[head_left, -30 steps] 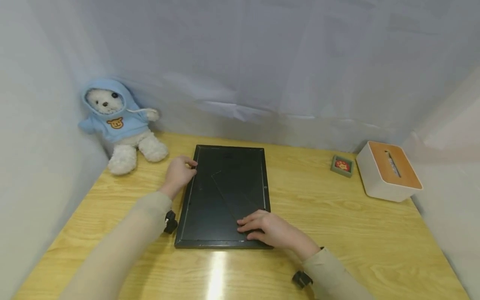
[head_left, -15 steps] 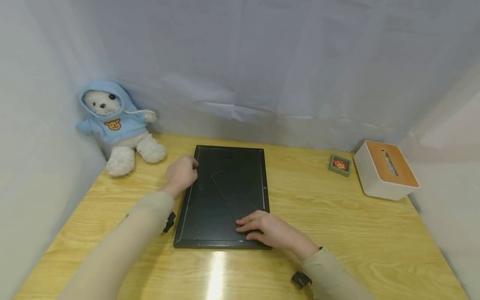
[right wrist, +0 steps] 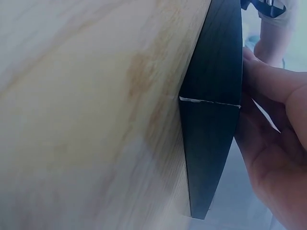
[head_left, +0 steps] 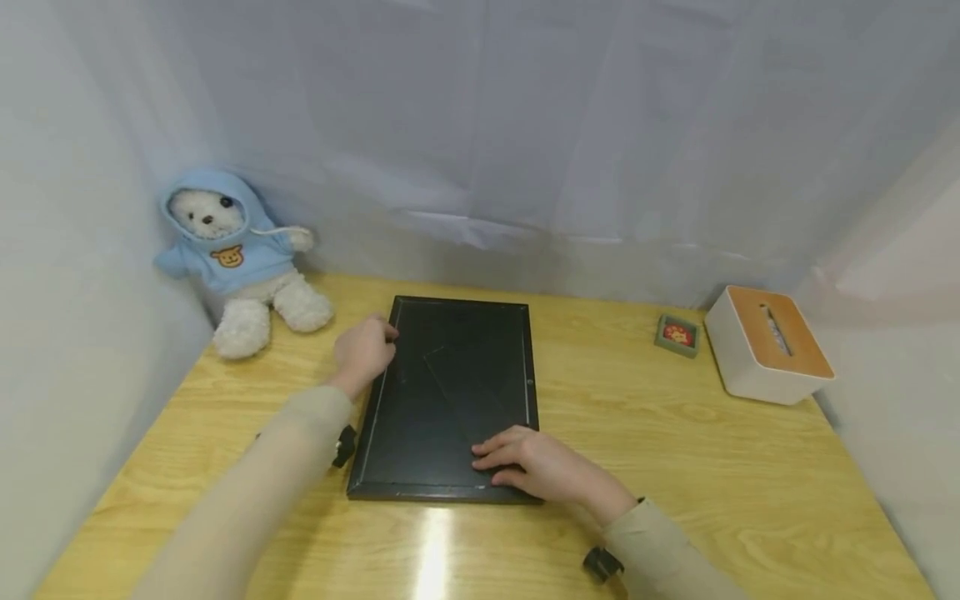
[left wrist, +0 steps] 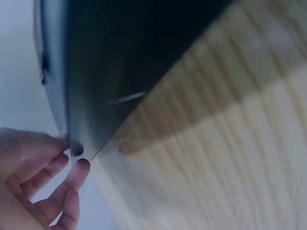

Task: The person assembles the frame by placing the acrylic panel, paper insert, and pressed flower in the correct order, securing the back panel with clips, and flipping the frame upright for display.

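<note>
A black picture frame (head_left: 420, 417) lies face down on the wooden table, its dark backing and the outline of a stand facing up. At its upper left edge my left hand (head_left: 363, 354) has its fingers curled, the fingertips right at the rim. In the left wrist view, thumb and fingers (left wrist: 82, 167) come together at the frame's edge; what lies between them is blurred. My right hand (head_left: 536, 462) rests with extended fingers on the lower right of the backing. The right wrist view shows the frame's corner (right wrist: 211, 115) with that hand beyond it.
A white plush toy (head_left: 232, 267) in a blue hoodie sits at the back left against the curtain. Toward the back right stand a small green tray with a red inset (head_left: 677, 335) and a white tissue box (head_left: 772, 350) with an orange-brown top.
My left hand has shifted slightly right over the frame's left edge, its fingers more curled than before. My right hand holds its place. The view has tilted a little.
</note>
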Available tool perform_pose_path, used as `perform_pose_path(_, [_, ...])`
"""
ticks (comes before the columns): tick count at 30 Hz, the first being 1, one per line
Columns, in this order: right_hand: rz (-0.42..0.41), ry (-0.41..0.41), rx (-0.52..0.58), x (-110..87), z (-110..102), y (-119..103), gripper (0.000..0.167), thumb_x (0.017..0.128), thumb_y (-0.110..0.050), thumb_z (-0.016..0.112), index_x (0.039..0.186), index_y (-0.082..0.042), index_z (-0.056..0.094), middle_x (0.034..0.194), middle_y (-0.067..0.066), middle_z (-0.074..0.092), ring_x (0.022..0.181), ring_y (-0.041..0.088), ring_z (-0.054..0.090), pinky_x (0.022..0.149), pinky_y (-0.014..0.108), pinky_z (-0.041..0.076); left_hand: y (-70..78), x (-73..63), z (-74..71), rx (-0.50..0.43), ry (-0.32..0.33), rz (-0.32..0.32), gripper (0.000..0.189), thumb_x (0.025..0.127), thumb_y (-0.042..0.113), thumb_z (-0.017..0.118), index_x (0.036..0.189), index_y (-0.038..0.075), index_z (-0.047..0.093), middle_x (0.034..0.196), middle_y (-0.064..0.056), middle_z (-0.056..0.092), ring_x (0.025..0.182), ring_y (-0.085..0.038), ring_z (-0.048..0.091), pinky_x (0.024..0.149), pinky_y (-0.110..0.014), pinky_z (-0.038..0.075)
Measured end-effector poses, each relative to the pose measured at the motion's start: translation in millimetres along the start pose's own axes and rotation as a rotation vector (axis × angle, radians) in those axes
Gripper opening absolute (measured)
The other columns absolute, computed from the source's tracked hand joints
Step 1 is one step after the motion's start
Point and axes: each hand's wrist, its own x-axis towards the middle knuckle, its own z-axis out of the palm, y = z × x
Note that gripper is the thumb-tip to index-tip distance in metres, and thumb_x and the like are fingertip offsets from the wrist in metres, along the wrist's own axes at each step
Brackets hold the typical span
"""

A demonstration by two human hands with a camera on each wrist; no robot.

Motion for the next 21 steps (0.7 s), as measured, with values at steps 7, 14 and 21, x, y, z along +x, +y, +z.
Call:
perform_pose_path(7, [-0.008, 0.001, 0.001, 1.3, 2.0, 0.6, 0.031, 0.089, -0.016, 0.068, 0.119, -0.012, 0.068, 0.128, 0.001, 0.060, 0.117, 0.014, 0.053, 0.096, 0.026, 0.044, -19.6, 3.8, -1.4, -0.339, 0.022, -0.036, 0.027, 0.089, 0.006, 0.060, 0.113, -0.007, 0.065, 0.115, -0.024, 0.062, 0.107, -0.038, 0.057, 0.090, -0.047, 0.046])
perform_pose_path(14, [0.009, -0.012, 0.009, 0.8, 1.6, -0.5, 0.030, 0.090, -0.018, 0.067, 0.120, -0.013, 0.068, 0.129, 0.000, 0.059, 0.118, 0.013, 0.052, 0.096, 0.025, 0.044, -24.5, 11.7, 0.1, -0.671, -0.100, -0.232, 0.031, 0.096, 0.010, 0.054, 0.120, -0.009, 0.056, 0.111, -0.025, 0.060, 0.081, -0.024, 0.060, 0.071, -0.036, 0.054])
perform_pose_path(21, [0.054, -0.035, 0.060, -0.4, -1.1, 1.3, 0.031, 0.091, -0.018, 0.065, 0.122, -0.014, 0.067, 0.132, -0.003, 0.057, 0.120, 0.011, 0.049, 0.099, 0.025, 0.042, -20.8, 12.7, -1.0, -0.492, -0.176, -0.141, 0.049, 0.089, 0.017, 0.066, 0.124, -0.012, 0.048, 0.105, -0.026, 0.057, 0.079, -0.027, 0.056, 0.069, -0.036, 0.050])
